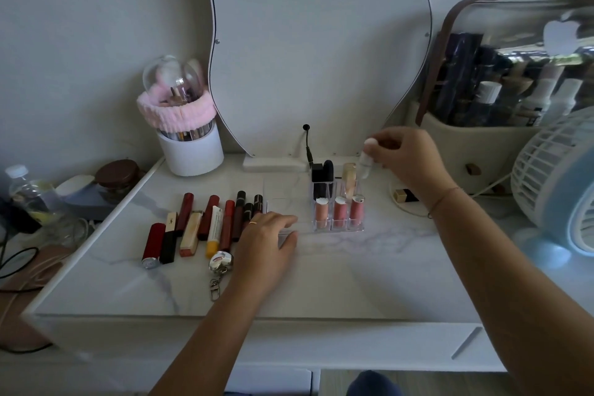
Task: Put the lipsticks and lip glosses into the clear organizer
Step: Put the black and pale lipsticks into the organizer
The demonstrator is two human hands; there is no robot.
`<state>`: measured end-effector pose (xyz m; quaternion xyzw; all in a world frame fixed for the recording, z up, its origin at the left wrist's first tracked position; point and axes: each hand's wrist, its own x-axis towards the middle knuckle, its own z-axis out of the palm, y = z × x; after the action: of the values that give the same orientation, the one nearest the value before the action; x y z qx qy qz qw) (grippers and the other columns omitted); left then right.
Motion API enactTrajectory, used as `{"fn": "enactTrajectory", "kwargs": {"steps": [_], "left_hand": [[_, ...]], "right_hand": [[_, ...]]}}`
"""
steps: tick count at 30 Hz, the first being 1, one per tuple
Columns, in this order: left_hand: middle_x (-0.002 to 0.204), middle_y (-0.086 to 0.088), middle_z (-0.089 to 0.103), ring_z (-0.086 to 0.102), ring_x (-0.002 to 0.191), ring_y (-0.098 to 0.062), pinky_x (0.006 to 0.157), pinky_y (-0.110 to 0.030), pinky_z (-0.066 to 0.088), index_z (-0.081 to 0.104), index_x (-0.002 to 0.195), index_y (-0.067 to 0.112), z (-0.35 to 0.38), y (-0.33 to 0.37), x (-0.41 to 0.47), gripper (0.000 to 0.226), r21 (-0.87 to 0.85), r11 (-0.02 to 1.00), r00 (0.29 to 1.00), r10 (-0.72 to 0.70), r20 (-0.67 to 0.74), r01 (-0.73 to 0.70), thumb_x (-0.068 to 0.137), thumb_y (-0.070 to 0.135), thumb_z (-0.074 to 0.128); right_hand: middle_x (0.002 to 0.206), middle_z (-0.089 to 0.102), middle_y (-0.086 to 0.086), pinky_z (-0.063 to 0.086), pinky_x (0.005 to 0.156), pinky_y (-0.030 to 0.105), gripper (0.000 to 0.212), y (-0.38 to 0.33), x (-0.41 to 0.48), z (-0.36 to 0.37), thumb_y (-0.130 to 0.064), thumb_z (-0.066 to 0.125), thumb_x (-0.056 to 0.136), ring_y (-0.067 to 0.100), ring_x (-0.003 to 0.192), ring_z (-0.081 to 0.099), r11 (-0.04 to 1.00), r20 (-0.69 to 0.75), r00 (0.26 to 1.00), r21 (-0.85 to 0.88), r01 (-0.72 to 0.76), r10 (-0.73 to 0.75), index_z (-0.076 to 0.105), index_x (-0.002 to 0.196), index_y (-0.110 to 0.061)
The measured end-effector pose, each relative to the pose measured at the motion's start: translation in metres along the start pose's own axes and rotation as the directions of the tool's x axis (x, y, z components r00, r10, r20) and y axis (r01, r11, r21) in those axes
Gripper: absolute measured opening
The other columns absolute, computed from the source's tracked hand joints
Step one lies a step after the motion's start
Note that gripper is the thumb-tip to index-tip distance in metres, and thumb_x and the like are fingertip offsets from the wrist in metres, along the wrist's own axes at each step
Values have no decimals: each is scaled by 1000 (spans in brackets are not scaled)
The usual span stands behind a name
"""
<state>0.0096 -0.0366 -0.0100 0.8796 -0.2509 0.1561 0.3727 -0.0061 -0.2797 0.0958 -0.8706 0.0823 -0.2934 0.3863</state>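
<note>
Lip gloss (364,167), pale-capped, is pinched in my right hand (406,157) above the organizer (337,202). My left hand (266,241) lies spread, flat on the tabletop (353,273).

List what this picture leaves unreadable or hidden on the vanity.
- Head view: clear organizer left part, covered by the left hand.
- Tube in the right hand: its cap is under the fingers, contents unclear.
- Labels on the lipsticks: too small.
- Bag: cut by the right edge, blurred.
</note>
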Motion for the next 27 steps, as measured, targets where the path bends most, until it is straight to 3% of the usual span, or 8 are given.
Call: {"fn": "enactTrajectory", "kwargs": {"steps": [3, 9, 12, 21, 27], "left_hand": [[107, 2, 66, 53, 108, -14, 85, -27, 44, 66, 111, 18, 0, 0, 0, 27, -7, 1000, 1000, -5, 6, 5, 84, 16, 63], [107, 3, 66, 53, 107, -14, 86, -24, 42, 66, 111, 20, 0, 0, 0, 28, -2, 1000, 1000, -3, 3, 3, 84, 17, 62], [107, 4, 66, 52, 107, -13, 86, -23, 41, 66, 111, 20, 0, 0, 0, 27, -2, 1000, 1000, -2, 1, 2, 84, 18, 62], [107, 3, 66, 52, 107, -13, 86, -23, 41, 66, 110, 19, 0, 0, 0, 26, -3, 1000, 1000, 3, 2, -3, 84, 18, 61], [107, 4, 66, 52, 107, -13, 87, -25, 43, 66, 111, 20, 0, 0, 0, 26, 4, 1000, 1000, 6, 4, -6, 85, 18, 61]], "right_hand": [[77, 69, -10, 50, 62, 12, 14, -21, -4, 14, -30, 69, 82, 3, 68, 63, 997, 39, 997, 53, 61, -63, 72, 94, -23], [83, 71, -1, 56, 76, 23, 16, -22, -15, 52, -18, 67, 83, 9, 76, 66, 993, 152, 982, -29, 118, -112, 71, 97, -12], [87, 72, 2, 55, 76, 23, 16, -14, -19, 60, -17, 68, 83, 10, 76, 64, 991, 195, 975, -59, 121, -108, 70, 98, -11], [78, 65, -5, 51, 67, 17, 13, -10, -19, 64, -17, 70, 80, 8, 71, 60, 986, 203, 972, -88, 142, -122, 65, 91, -13], [86, 68, 0, 54, 75, 24, 16, -9, -26, 64, -18, 69, 82, 11, 74, 60, 978, 189, 969, -109, 178, -156, 70, 95, -10]]}}
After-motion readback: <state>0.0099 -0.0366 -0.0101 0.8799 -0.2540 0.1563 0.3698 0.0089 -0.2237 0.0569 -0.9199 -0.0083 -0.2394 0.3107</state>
